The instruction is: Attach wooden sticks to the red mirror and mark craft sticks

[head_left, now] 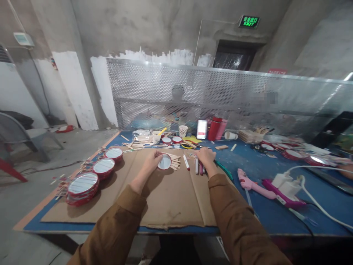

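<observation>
The round, red-rimmed disc with a pale, shiny face [164,162] sits in the left grip [151,162], fingers and thumb closed on its near edge, just above the flat brown cardboard sheet [171,200]. Flat, pale wooden sticks [175,162] fan out right beside it; whether they are attached cannot be told. The right grip [206,156] has its fingers bent down near the white marker with a red cap [186,162]; what it holds, if anything, cannot be told.

Left of the left grip, three stacks of red-rimmed discs [83,184] stand apart, probably the pieces already dealt with. The held disc seems only partly worked. Beyond the grips, two small red-rimmed discs [177,140] lie on the blue surface [228,152], perhaps left to do.
</observation>
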`<move>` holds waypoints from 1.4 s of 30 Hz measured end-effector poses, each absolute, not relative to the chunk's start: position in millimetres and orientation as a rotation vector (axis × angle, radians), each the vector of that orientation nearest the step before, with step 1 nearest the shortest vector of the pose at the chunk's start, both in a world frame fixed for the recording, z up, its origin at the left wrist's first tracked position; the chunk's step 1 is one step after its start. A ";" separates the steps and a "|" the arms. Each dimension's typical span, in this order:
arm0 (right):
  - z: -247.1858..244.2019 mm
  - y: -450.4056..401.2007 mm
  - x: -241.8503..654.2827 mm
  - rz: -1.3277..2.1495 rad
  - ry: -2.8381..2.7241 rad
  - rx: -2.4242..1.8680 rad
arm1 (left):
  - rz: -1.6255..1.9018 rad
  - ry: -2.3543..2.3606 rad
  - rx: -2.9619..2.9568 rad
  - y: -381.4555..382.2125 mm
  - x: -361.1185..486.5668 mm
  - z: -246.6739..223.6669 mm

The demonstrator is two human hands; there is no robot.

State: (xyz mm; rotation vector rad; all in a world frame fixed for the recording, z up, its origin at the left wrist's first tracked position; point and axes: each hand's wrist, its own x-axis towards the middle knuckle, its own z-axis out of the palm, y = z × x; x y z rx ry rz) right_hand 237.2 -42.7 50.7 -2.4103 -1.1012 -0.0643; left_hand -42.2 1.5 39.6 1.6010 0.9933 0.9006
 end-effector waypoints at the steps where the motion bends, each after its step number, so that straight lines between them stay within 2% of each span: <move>1: 49.9 -41.1 238.9 -0.051 -1.090 -2.397 | 0.896 0.996 1.589 1.2 -42.7 39.5; 14: 58.2 -50.7 258.9 0.128 -1.101 -1.883 | 0.873 1.021 1.516 -0.1 -44.1 42.4; 28: 67.0 -42.0 154.5 0.584 -1.464 -1.405 | 0.816 0.738 1.580 -7.9 -35.4 40.4; 36: 64.5 -48.8 132.5 0.678 -1.640 -1.363 | 0.852 0.624 1.625 4.1 -28.1 27.9; 42: 68.8 -51.2 128.6 0.579 -1.685 -1.443 | 0.872 0.627 1.591 4.1 -29.1 25.8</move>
